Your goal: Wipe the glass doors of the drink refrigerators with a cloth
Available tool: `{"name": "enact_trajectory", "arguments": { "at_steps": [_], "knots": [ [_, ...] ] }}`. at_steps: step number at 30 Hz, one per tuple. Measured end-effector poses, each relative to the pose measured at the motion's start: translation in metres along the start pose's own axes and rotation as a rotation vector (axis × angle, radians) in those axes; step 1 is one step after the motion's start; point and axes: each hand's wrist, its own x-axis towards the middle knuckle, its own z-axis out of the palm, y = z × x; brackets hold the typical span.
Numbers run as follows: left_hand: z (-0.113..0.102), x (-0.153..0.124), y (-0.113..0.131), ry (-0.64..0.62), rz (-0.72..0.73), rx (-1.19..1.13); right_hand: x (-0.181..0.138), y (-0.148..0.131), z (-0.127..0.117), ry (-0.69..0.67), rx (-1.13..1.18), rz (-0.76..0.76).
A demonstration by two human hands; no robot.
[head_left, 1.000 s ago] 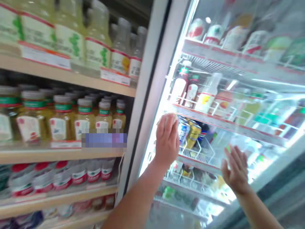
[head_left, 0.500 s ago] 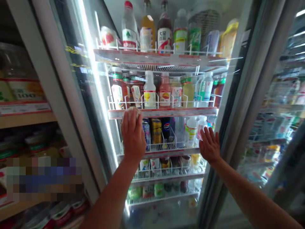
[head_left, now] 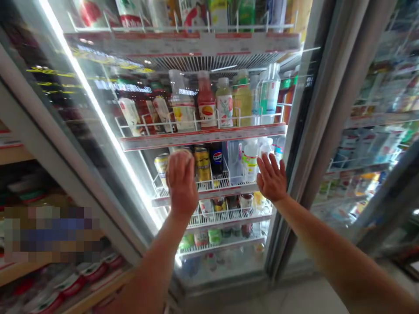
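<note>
My left hand (head_left: 182,185) is raised at the glass door (head_left: 94,174) of a lit drinks cooler, fingers bent over a pale, crumpled piece of cloth (head_left: 183,150). Only the cloth's upper edge shows above the fingertips; the rest is hidden. To the right, my right hand (head_left: 272,179) faces the glass with its fingers spread and holds nothing. Whether that palm touches the pane I cannot tell. Behind the glass, a gold can (head_left: 203,163) and a dark Pepsi bottle (head_left: 217,159) stand between the two hands.
Wire shelves hold several bottles, among them a red juice bottle (head_left: 206,102). A metal door frame (head_left: 314,144) runs along the right, with another cooler (head_left: 366,144) beyond it. At lower left, a wooden shelf (head_left: 94,296) carries packaged goods. Pale floor (head_left: 294,296) shows below.
The view has tilted downward and turned, so the shelves sit higher and slanted. Against the shelves, my left hand with the cloth is lower. My right hand stays open near the door's right edge.
</note>
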Motion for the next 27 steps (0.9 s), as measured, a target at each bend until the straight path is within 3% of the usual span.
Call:
{"name": "enact_trajectory", "arguments": {
  "at_steps": [2, 4, 10, 14, 17, 19, 23, 25, 27],
  "knots": [
    [0.008, -0.025, 0.015, -0.135, 0.218, -0.074, 0.000, 0.000, 0.000, -0.016, -0.008, 0.009],
    [0.009, -0.032, 0.015, -0.191, 0.293, -0.096, -0.001, 0.001, 0.000, -0.048, -0.012, 0.024],
    [-0.006, 0.005, -0.029, 0.035, 0.021, 0.140, 0.000, 0.000, 0.000, -0.015, 0.019, 0.019],
    [0.000, -0.045, -0.008, -0.046, 0.046, 0.096, -0.001, 0.000, 0.000, -0.049, -0.010, 0.031],
    [0.003, -0.084, 0.000, -0.208, 0.256, 0.044, -0.002, 0.001, -0.001, -0.037, 0.020, 0.031],
    [-0.004, -0.082, -0.015, -0.187, 0.184, 0.062, -0.001, 0.002, -0.001, -0.019, 0.040, 0.022],
    [-0.027, -0.047, -0.053, -0.040, -0.108, 0.114, 0.000, 0.001, -0.002, 0.004, 0.031, 0.011],
    [-0.033, -0.049, -0.054, -0.024, -0.160, 0.086, 0.000, 0.001, -0.002, 0.005, 0.027, 0.011],
    [-0.031, -0.071, -0.043, -0.045, -0.129, 0.080, -0.001, 0.000, -0.002, -0.005, 0.025, 0.021]
  ]
}}
